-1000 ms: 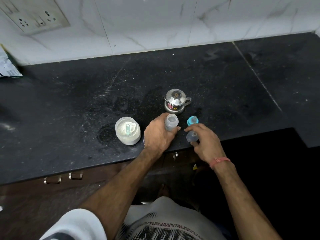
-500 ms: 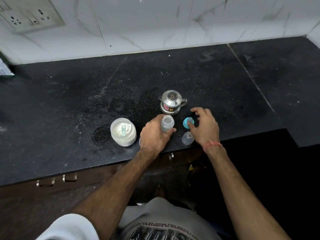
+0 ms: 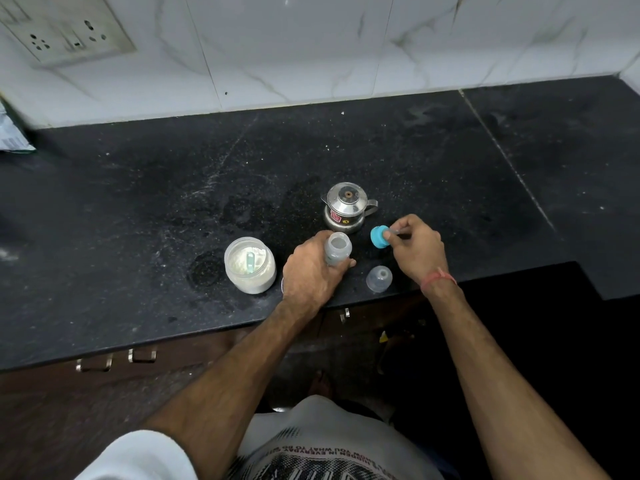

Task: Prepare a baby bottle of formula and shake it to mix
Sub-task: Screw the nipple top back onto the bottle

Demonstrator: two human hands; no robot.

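The left hand [image 3: 311, 271] wraps the open bottle [image 3: 337, 249], steadying it upright on the desk [image 3: 138, 202]; the right hand [image 3: 417, 251] pinches the teal nipple ring [image 3: 378, 236] by its teat, probably to cap it.

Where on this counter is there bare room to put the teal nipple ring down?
Bare counter lies right of the steel pot and behind it toward the wall. It is crowded between the powder jar, open bottle and clear cap.
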